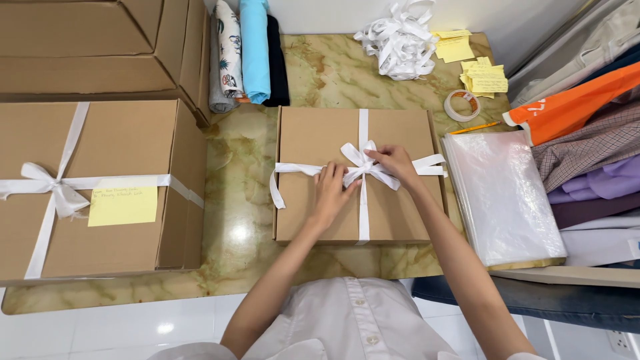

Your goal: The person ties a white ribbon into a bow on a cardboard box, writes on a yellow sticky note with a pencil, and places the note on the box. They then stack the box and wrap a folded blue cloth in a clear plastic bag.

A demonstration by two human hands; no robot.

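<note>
While our left hand [331, 191] presses and our right hand [393, 162] pinches the soft, slippery white ribbon bow [362, 165] at frame centre, we judge the stiff cardboard box [313, 137] light.

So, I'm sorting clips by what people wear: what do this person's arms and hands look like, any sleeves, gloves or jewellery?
Both forearms are bare up to about the elbow. The left hand and right hand wear no gloves, and no rings, watch or bracelets show. The person wears a pale, whitish buttoned shirt with small round buttons down the front; its sleeves seem to end near the bottom edge of the picture.
</note>
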